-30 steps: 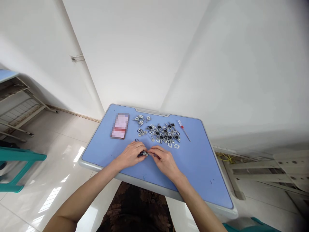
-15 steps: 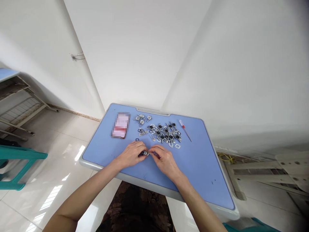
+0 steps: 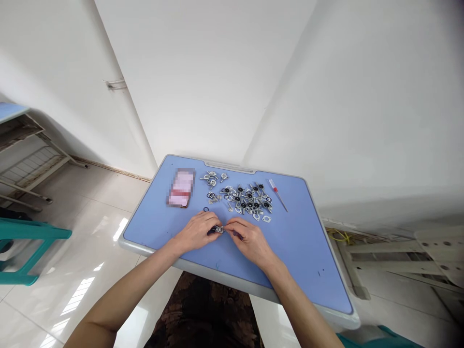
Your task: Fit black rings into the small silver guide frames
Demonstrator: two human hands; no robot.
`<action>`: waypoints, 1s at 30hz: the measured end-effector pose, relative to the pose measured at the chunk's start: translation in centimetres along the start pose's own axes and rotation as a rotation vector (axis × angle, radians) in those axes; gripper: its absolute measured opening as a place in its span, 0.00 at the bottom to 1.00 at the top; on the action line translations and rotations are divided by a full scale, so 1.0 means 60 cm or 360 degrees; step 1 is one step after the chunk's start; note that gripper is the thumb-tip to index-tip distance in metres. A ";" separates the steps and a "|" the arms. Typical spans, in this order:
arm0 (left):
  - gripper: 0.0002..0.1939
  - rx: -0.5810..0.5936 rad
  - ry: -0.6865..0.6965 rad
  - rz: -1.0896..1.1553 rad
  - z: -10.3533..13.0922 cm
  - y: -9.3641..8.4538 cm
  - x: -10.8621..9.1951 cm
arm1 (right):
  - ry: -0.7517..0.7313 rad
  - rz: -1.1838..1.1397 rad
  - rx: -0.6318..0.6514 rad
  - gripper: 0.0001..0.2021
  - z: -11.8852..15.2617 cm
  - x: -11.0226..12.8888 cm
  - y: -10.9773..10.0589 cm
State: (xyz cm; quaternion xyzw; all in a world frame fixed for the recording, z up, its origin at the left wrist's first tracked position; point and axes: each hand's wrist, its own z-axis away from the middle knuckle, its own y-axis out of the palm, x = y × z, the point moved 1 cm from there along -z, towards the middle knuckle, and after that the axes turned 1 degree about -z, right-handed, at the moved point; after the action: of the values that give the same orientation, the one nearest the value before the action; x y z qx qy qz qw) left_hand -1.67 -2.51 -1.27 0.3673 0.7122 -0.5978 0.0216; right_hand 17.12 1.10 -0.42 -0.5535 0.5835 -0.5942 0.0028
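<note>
Near the front of the blue table, my left hand [image 3: 195, 231] is closed round a small silver metal fitting [image 3: 219, 229] with a dark part, mostly covered by the fingers. My right hand [image 3: 251, 241] meets it from the right, thumb and fingertips pinched against the fitting's end. Something slim and dark shows under those fingers, too small and covered to name. A black rubber ring [image 3: 206, 209] lies just beyond my left hand. Farther back is a loose pile of metal fittings [image 3: 250, 205] with black round caps, mixed with flat plates [image 3: 267, 219].
A phone [image 3: 181, 187], blurred out, lies on the left of the table [image 3: 297, 261]. A smaller group of metal fittings [image 3: 211, 176] sits at the back. To the right of the pile lies a red-and-clear-handled screwdriver [image 3: 275, 189]. A green stool [image 3: 32, 241] stands at the left.
My right hand's fingers have shifted slightly at the fitting, and its wrist has turned a little. My left hand and the things on the table stay put.
</note>
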 end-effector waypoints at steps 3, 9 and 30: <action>0.05 -0.0006 0.0008 0.0020 0.000 0.001 0.001 | 0.0121 -0.0124 -0.0109 0.06 -0.001 0.004 -0.013; 0.04 -0.0014 0.0021 0.0030 -0.002 0.003 0.002 | 0.0477 -0.0582 -0.0234 0.09 -0.006 -0.002 -0.032; 0.04 -0.0005 0.0007 0.0011 -0.003 0.001 -0.001 | 0.0341 -0.0952 -0.0404 0.18 -0.028 -0.004 -0.007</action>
State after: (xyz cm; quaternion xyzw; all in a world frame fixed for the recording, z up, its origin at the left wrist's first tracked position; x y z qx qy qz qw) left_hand -1.53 -2.37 -1.21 0.3710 0.7120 -0.5957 0.0225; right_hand 16.35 2.56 0.20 -0.6304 0.4617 -0.5462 -0.3018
